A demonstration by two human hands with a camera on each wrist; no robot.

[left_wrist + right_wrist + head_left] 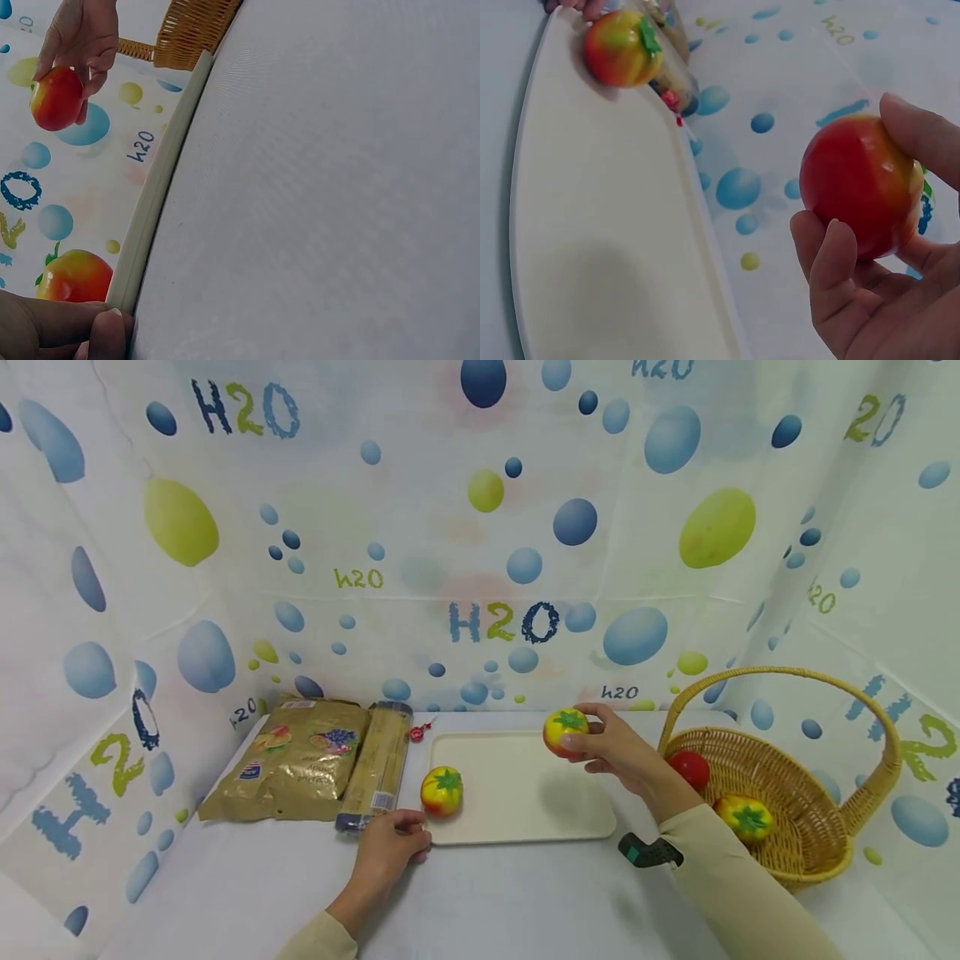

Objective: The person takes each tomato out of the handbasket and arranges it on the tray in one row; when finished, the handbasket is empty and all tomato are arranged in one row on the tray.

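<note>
My right hand [617, 750] holds a round red-and-yellow toy fruit [562, 733] with a green leafy top, raised over the right part of a cream tray [502, 802]. In the right wrist view, thumb and fingers curl round the fruit's glossy red side [855, 187]. A second fruit of the same kind [442, 792] sits at the tray's left end. Beside it my left hand [388, 850] is at the tray's front left corner. The left wrist view shows its thumb and finger pinching the tray rim [161, 187].
On the right stands a wicker basket [813, 827] with a tall handle, holding a red ball-like fruit [688, 769] and a red-and-yellow one [742, 818]. Left of the tray lie a gold bag [300, 768], a long pack [378, 760] and a small red wrapped piece [417, 733].
</note>
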